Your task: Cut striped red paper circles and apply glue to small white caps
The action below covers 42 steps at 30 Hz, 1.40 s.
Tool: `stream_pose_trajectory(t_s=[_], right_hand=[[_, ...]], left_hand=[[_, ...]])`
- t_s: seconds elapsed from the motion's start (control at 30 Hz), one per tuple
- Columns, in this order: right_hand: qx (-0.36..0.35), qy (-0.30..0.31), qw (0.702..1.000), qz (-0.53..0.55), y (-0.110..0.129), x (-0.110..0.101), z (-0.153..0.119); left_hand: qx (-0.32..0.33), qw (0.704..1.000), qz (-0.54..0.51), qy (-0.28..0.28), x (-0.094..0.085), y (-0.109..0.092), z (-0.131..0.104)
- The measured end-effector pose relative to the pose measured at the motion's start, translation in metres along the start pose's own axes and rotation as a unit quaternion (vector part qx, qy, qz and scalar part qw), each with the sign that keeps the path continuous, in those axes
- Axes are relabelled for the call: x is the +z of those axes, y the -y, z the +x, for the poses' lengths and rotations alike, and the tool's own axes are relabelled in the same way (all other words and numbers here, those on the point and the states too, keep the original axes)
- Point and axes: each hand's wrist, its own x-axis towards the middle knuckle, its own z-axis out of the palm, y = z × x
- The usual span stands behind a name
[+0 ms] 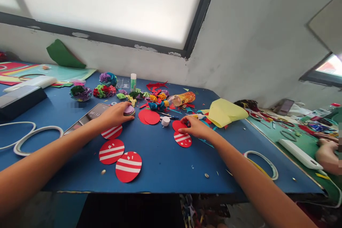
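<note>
My left hand (119,113) closes its fingers round a small stack of round paper pieces (129,109), lilac on top, just past a phone (97,111) showing a timer. My right hand (196,127) has thumb and fingers on a plain red paper oval (176,125). Below that lies a red oval with white stripes (183,140), partly overlapped. Plain red ovals (151,117) rest between my hands, beside a white cap (165,121). Nearer me are more striped red ovals with small white bits, one at the front (128,167) and one behind it (111,152).
Crumpled-paper flowers (104,91), a glue stick (133,82) and an orange-labelled bottle (184,98) stand or lie toward the wall. Yellow paper (226,113) is at right. White rings (37,139) lie left. Another person's hand (328,155) is over the green table.
</note>
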Motion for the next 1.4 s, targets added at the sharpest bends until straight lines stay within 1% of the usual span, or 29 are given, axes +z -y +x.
stream_pose_trajectory(t_s=[0.23,0.3,0.37,0.43,0.53,0.67,0.77,0.83,0.93,1.03,1.07,1.1,1.13,1.17,1.2,1.23,1.27,1.3,1.33,1.4], right_hand=[[-0.041,0.029,0.998,0.027,-0.004,-0.005,-0.001],[-0.041,0.035,0.998,0.032,-0.004,-0.006,-0.002],[-0.040,0.034,0.998,0.033,-0.003,-0.007,-0.004],[-0.040,0.031,0.998,0.033,-0.001,-0.007,-0.005],[-0.041,0.029,0.998,0.042,0.001,-0.007,-0.004],[-0.054,0.016,0.995,0.079,0.000,-0.009,0.000],[-0.055,-0.010,0.989,0.136,-0.001,-0.010,0.000],[-0.049,-0.026,0.980,0.191,0.003,-0.012,-0.005],[-0.053,-0.030,0.952,0.300,0.017,-0.012,-0.023],[-0.069,-0.005,0.914,0.400,0.042,-0.008,-0.049],[-0.075,0.010,0.903,0.423,0.051,-0.005,-0.058],[-0.082,0.032,0.887,0.453,0.060,-0.001,-0.066],[-0.083,0.074,0.842,0.527,0.069,0.002,-0.075],[-0.076,0.089,0.801,0.588,0.076,0.006,-0.082],[-0.062,0.092,0.772,0.626,0.082,0.010,-0.089],[-0.051,0.082,0.751,0.654,0.087,0.014,-0.095],[-0.045,0.068,0.736,0.672,0.090,0.017,-0.100],[-0.045,0.056,0.730,0.680,0.092,0.021,-0.104],[-0.050,0.045,0.731,0.679,0.093,0.025,-0.108],[-0.064,0.018,0.753,0.655,0.092,0.031,-0.113]], left_hand=[[-0.007,0.999,-0.035,-0.040,0.000,0.002,-0.002],[-0.006,0.998,-0.046,-0.048,-0.002,-0.001,-0.004],[0.008,0.997,-0.057,-0.045,-0.005,-0.006,-0.007],[0.033,0.997,-0.068,-0.028,-0.008,-0.013,-0.012],[0.072,0.994,-0.085,0.021,-0.010,-0.023,-0.019],[0.110,0.986,-0.100,0.072,-0.008,-0.027,-0.024],[0.126,0.983,-0.108,0.080,-0.006,-0.026,-0.025],[0.138,0.981,-0.119,0.069,-0.007,-0.027,-0.026],[0.152,0.976,-0.153,0.038,-0.013,-0.042,-0.030],[0.150,0.966,-0.209,0.017,-0.020,-0.072,-0.040],[0.143,0.959,-0.243,0.020,-0.022,-0.083,-0.045],[0.124,0.934,-0.334,0.032,-0.024,-0.094,-0.050],[0.103,0.909,-0.401,0.042,-0.025,-0.104,-0.054],[0.081,0.893,-0.438,0.056,-0.025,-0.112,-0.058],[0.070,0.880,-0.463,0.080,-0.025,-0.118,-0.062],[0.054,0.869,-0.483,0.095,-0.024,-0.122,-0.065],[0.038,0.863,-0.494,0.100,-0.022,-0.124,-0.068],[0.026,0.861,-0.499,0.097,-0.020,-0.125,-0.071],[0.014,0.861,-0.501,0.087,-0.017,-0.125,-0.073],[0.001,0.864,-0.500,0.066,-0.013,-0.123,-0.077]])
